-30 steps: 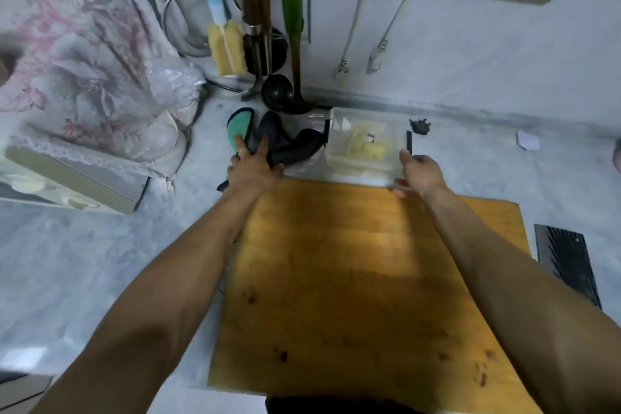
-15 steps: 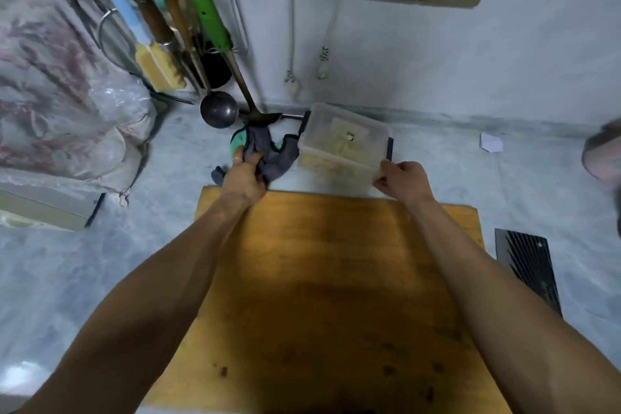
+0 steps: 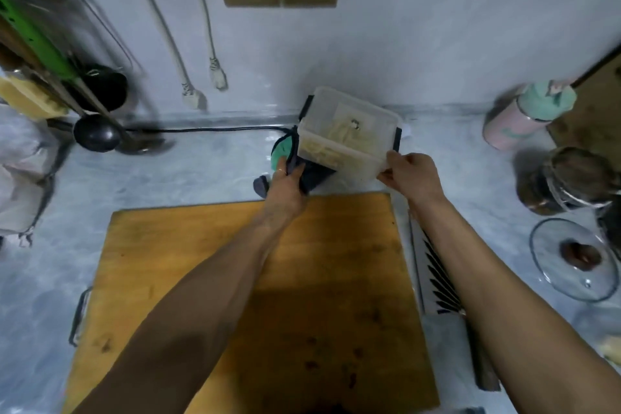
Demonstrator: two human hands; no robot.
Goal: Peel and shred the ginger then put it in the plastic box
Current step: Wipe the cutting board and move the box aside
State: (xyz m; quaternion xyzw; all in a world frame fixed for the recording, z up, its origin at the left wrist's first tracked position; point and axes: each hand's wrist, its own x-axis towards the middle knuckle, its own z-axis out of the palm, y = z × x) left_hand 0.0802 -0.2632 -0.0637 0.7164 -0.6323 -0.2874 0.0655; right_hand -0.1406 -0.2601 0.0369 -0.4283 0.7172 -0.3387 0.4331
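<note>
Head view: right hand [image 3: 411, 178] pinches the near corner of the plastic box [image 3: 349, 133] holding shredded ginger [image 3: 322, 153]; left hand [image 3: 285, 185], just left of it, grips a dark glove [image 3: 316, 175].

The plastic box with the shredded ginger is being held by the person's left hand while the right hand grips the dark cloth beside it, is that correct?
Not quite: the hands are swapped. In the head view, the right hand holds the plastic box with the shredded ginger at its near corner, and the left hand grips the dark cloth beside it.
</note>
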